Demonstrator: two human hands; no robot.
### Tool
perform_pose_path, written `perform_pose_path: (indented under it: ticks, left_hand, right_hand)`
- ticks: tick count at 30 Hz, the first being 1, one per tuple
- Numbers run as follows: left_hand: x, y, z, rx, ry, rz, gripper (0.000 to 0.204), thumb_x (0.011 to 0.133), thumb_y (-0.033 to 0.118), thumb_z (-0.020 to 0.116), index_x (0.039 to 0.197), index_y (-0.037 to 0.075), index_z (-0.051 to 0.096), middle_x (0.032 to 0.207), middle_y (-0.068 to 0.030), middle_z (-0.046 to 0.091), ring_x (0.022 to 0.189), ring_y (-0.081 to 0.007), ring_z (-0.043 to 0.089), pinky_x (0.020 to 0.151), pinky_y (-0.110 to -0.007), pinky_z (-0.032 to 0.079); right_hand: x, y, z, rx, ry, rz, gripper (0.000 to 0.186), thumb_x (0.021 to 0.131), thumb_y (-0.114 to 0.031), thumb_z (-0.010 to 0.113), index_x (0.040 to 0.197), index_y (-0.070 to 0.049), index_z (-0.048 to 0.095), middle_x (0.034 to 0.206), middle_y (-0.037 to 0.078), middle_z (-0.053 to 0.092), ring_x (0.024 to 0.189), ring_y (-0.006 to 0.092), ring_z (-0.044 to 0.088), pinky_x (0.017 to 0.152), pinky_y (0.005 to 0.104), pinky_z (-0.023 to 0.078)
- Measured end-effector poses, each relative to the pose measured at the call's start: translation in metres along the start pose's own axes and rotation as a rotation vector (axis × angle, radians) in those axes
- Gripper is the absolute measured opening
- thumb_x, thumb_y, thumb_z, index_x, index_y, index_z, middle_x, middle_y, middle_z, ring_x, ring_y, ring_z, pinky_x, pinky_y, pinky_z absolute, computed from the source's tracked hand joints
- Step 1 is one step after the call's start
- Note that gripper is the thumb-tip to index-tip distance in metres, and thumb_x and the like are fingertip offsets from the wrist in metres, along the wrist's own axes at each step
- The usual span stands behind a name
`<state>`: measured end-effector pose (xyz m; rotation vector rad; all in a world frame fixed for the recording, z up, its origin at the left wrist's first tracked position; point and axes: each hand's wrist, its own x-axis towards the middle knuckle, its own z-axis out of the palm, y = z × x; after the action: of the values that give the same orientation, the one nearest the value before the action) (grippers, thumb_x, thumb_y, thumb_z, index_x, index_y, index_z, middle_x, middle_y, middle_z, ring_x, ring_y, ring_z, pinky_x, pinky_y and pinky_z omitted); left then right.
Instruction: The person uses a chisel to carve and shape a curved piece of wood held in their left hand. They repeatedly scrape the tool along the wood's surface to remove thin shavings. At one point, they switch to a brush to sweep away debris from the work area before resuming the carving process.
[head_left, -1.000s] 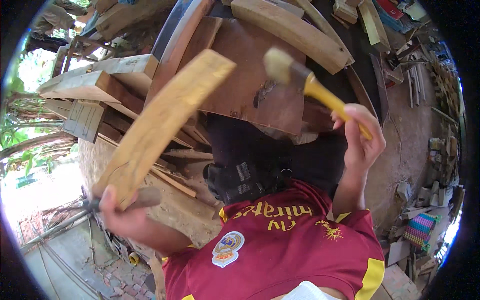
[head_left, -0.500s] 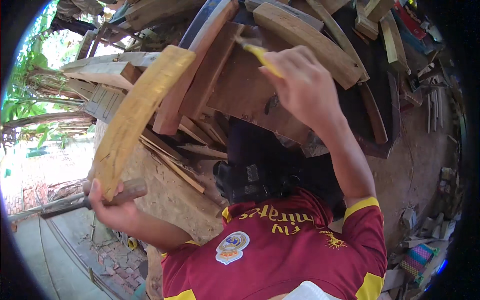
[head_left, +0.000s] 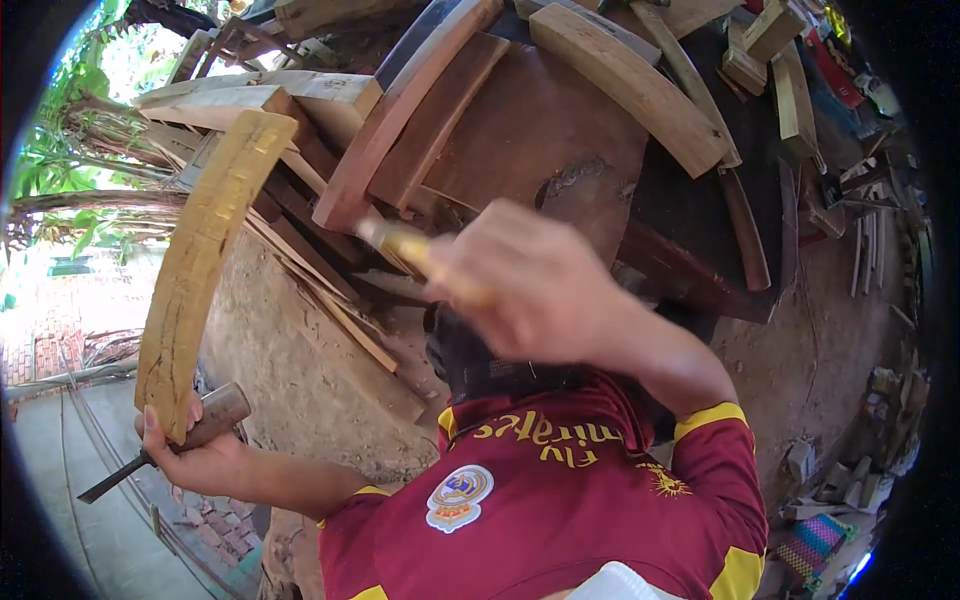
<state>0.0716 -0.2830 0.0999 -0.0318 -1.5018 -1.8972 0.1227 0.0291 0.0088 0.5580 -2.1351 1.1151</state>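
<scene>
My left hand [head_left: 215,462] is closed round the lower end of a curved, yellowish wooden piece [head_left: 200,270], which stands up from it at a slight tilt. The same hand also grips a chisel [head_left: 222,410] by its wooden handle, its dark blade pointing out to the lower left. In my right hand [head_left: 530,285], which is smeared by motion, is a yellow-handled paintbrush [head_left: 405,245]. Its blurred tip points up and left, near the lower end of a reddish-brown curved beam [head_left: 400,120]. The brush is apart from the yellowish piece.
A brown board [head_left: 530,120] lies ahead on the work surface. Another curved timber [head_left: 630,90] rests along its right side. Thin wooden strips [head_left: 330,310] lean below the beams at left. Wood blocks [head_left: 765,45] sit at far right, and a woven multicoloured item [head_left: 815,550] lies lower right.
My right hand has swung down and left with the paintbrush, away from the board. The left hand has lowered and moved left, carrying the curved wooden piece and the chisel.
</scene>
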Motion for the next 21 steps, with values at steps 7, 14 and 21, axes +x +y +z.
perform_pose_path:
  ticks: [7, 14, 21]
  left_hand:
    - [-0.004, -0.009, 0.008, -0.004, -0.059, -0.087, 0.015, 0.083, 0.012, 0.056, 0.072, 0.007, 0.047, 0.070, -0.0056, 0.045, 0.061, -0.0139, 0.043, 0.053, -0.026, 0.036]
    - [-0.002, -0.030, 0.020, -0.029, -0.113, -0.137, 0.013, 0.082, 0.012, 0.055, 0.074, 0.006, 0.047, 0.071, -0.0067, 0.047, 0.061, -0.0126, 0.044, 0.052, -0.024, 0.036]
    - [-0.002, -0.061, 0.045, -0.053, -0.340, -0.230, 0.015, 0.085, 0.016, 0.054, 0.078, 0.004, 0.050, 0.071, -0.0072, 0.049, 0.059, -0.0145, 0.045, 0.052, -0.026, 0.035]
  right_hand:
    - [0.027, 0.078, -0.062, -0.322, 0.266, 0.303, 0.007, 0.085, -0.010, 0.063, 0.087, -0.003, 0.065, 0.074, 0.011, 0.065, 0.065, 0.0220, 0.063, 0.060, 0.0285, 0.048]
    - [0.022, 0.045, -0.086, -0.201, 0.063, 0.381, 0.009, 0.086, -0.011, 0.062, 0.087, -0.003, 0.065, 0.077, 0.013, 0.066, 0.070, 0.0255, 0.065, 0.064, 0.0331, 0.051]
    - [0.009, 0.033, -0.109, 0.039, 0.040, 0.411, 0.011, 0.082, -0.012, 0.066, 0.088, -0.002, 0.065, 0.076, 0.011, 0.067, 0.065, 0.0194, 0.064, 0.060, 0.0273, 0.048]
